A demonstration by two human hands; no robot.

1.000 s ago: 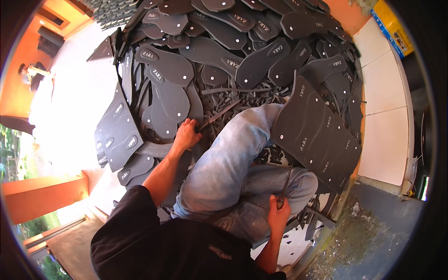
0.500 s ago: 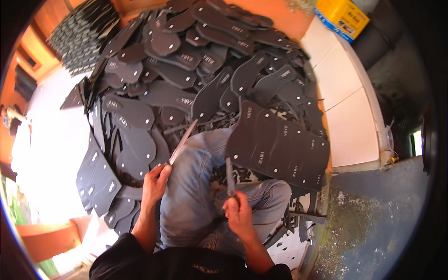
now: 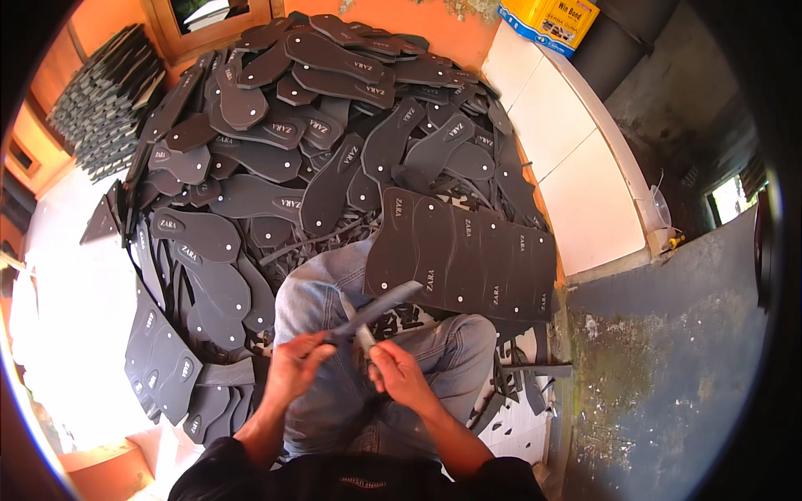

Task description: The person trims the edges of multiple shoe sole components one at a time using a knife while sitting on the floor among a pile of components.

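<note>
My left hand [image 3: 292, 367] is closed around the dark handle of a long knife [image 3: 383, 306], whose grey blade slants up to the right above my knees. In my right hand [image 3: 403, 374] is a narrow, flat, blade-like tool [image 3: 365, 337], pointing up and left. The two cross just in front of my hands; whether they touch, I cannot tell. Beyond the knife tip, a dark sheet [image 3: 451, 250] with insole outlines and pale printing lies over my right knee area. A large heap of dark cut-out insoles [image 3: 255, 200] spreads in front of me.
At the far left stands a neat stack of dark pieces [image 3: 109, 100]. Narrow offcuts [image 3: 535, 369] lie by my right knee. A white tiled ledge [image 3: 576, 159] runs along the right, with a yellow and blue box [image 3: 551, 23] at its far end.
My hands have come closer together. The knife has swung from pointing upward to slanting right, and it now crosses the right-hand tool, which has tipped left. My view has shifted slightly.
</note>
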